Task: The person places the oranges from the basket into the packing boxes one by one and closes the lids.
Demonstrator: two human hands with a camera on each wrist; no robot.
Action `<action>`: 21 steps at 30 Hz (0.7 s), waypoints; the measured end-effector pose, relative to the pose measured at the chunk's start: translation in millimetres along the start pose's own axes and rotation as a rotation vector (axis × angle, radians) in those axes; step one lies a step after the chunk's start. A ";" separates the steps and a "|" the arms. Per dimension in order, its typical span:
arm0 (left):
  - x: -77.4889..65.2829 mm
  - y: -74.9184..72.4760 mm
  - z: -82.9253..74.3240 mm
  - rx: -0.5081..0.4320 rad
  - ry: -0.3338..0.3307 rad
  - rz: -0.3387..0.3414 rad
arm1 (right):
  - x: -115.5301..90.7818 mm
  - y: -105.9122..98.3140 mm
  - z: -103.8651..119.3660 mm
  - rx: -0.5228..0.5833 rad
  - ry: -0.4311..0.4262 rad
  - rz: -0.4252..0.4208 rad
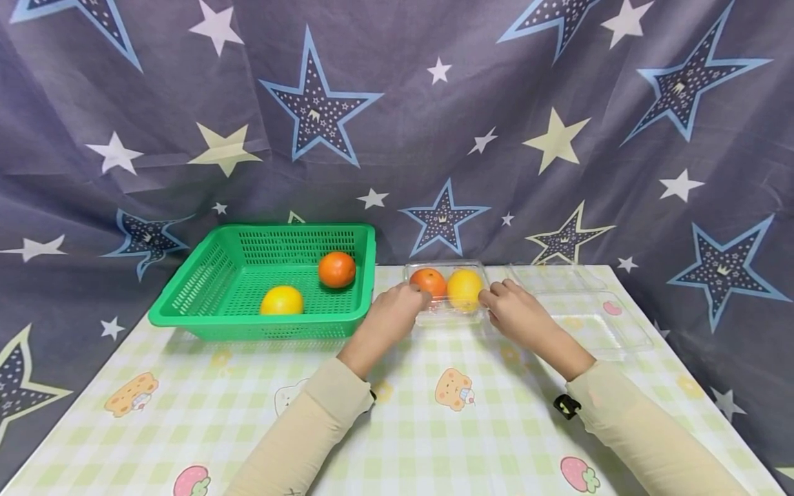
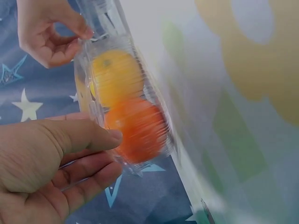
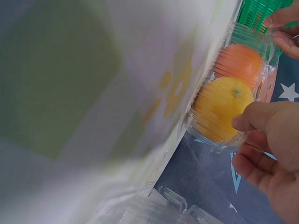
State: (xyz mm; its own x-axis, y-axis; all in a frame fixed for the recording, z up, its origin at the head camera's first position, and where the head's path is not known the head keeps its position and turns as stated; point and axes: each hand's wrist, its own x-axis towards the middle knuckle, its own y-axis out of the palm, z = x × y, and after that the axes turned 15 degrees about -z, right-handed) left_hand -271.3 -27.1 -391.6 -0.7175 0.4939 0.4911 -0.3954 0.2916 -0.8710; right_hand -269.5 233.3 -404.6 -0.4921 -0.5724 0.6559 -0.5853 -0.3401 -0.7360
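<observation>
A clear plastic box (image 1: pixel 443 318) stands at the back of the table with an orange fruit (image 1: pixel 428 282) on its left and a yellow fruit (image 1: pixel 465 288) on its right. At the box's left front corner, my left hand (image 1: pixel 400 306) pinches the rim, thumb (image 2: pixel 110 136) on the near side and the other fingers beyond it. My right hand (image 1: pixel 517 313) pinches the rim at the right front corner between thumb and fingers. Both fruits show through the ribbed wall in the two wrist views.
Left of the box is a green basket (image 1: pixel 248 321) holding another orange fruit (image 1: pixel 337 269) and a yellow one (image 1: pixel 282 301). A second clear box (image 1: pixel 639 337) lies open on the right. Behind the table hangs a star-patterned curtain (image 1: pixel 397 131).
</observation>
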 end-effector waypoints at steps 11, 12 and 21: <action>3.0 -3.5 -0.1 -0.015 0.007 -0.003 | -1.3 1.7 -3.3 -0.008 -0.052 -0.046; 3.1 -3.8 -0.1 -0.017 0.006 -0.005 | -1.3 1.7 -3.5 -0.004 -0.055 -0.050; 1.6 -2.3 0.1 -0.010 0.013 -0.001 | -2.5 0.5 -1.9 0.006 -0.046 -0.028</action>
State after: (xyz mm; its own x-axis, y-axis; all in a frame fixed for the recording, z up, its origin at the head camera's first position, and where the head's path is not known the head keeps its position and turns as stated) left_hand -271.6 -27.1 -388.9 -0.7094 0.5041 0.4926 -0.3908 0.3003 -0.8701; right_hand -269.8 236.0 -406.3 -0.4454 -0.5963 0.6678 -0.5944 -0.3609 -0.7187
